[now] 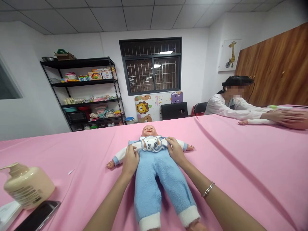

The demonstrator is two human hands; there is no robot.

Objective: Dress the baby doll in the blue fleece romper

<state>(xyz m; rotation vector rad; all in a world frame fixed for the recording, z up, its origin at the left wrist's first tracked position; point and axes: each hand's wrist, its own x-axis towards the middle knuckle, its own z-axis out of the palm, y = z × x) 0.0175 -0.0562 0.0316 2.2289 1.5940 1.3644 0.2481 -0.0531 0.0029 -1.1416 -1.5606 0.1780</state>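
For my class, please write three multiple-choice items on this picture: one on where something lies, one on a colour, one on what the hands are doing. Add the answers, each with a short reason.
1. Where is the pump bottle?
A. On the doll's legs
B. At the near left of the table
C. On the black shelf

2. What colour is the doll's romper?
A. Light blue
B. Red
C. Green

3. How are the person's hands placed?
A. Both lifted off the table
B. One on the phone
C. One on each side of the doll's body

Answers:
1 B, it stands on the pink tablecloth beside a dark phone.
2 A, the fleece legs are light blue with white cuffs.
3 C, the left hand and right hand press on the doll at its sides.
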